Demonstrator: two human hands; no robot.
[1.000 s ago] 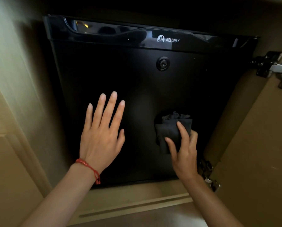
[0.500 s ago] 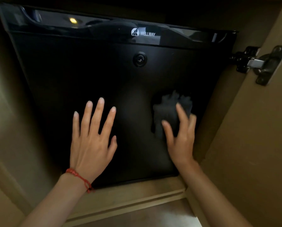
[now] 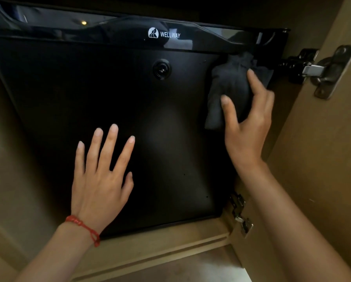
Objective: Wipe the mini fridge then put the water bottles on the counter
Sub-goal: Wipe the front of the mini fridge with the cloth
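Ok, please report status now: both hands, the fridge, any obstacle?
Left hand flat, open, on mini fridge door. Right hand presses dark cloth at door's upper right corner. Door shut; no bottles visible. Nothing in the way.

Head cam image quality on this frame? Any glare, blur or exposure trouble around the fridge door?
Head view: dim cupboard, the matte black mini fridge door nearly crushed to black; glare streaks on its glossy top trim beside the white logo; the right hand and the dark grey cloth are motion-blurred; the left hand is sharp; wide-angle bowing at the edges.
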